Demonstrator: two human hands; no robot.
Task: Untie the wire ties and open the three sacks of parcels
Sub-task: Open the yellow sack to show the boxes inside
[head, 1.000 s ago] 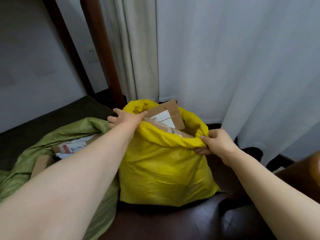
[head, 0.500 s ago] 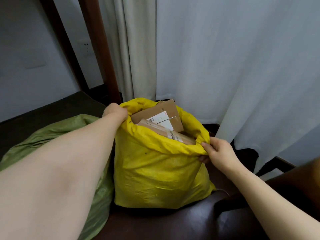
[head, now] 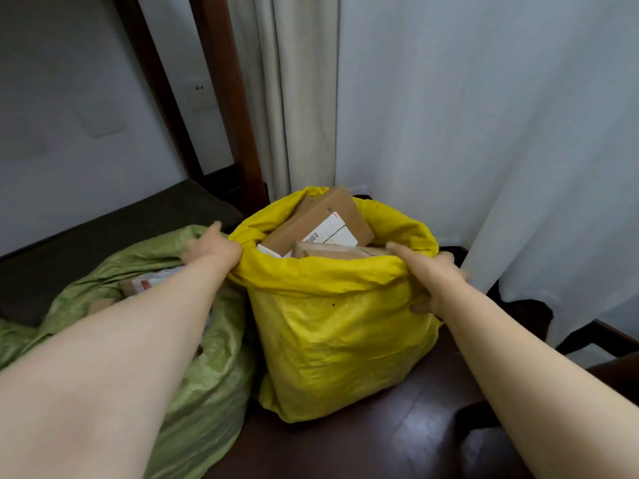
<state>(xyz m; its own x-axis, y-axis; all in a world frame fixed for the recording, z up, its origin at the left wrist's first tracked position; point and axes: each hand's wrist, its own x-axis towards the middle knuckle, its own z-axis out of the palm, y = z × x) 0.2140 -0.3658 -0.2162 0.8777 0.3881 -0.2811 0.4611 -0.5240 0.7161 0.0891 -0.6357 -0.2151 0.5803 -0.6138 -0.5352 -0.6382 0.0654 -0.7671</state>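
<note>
Yellow sack (head: 339,340) upright, mouth up, pkgs (head: 318,219) tilted.

Dim, soft daylight through the curtain (head: 484,115); faint floor (head: 397,440) glare; wide-angle bowing at edges — slightly soft.

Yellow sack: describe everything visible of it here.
The yellow sack looks like woven plastic, crinkled, standing upright on a dark glossy surface. Its mouth is open, rim rolled outward, with cardboard parcels sticking out. The right hand pinches the right rim; the left hand is at the left rim, grip blurred. A green sack touches its left side.
</note>
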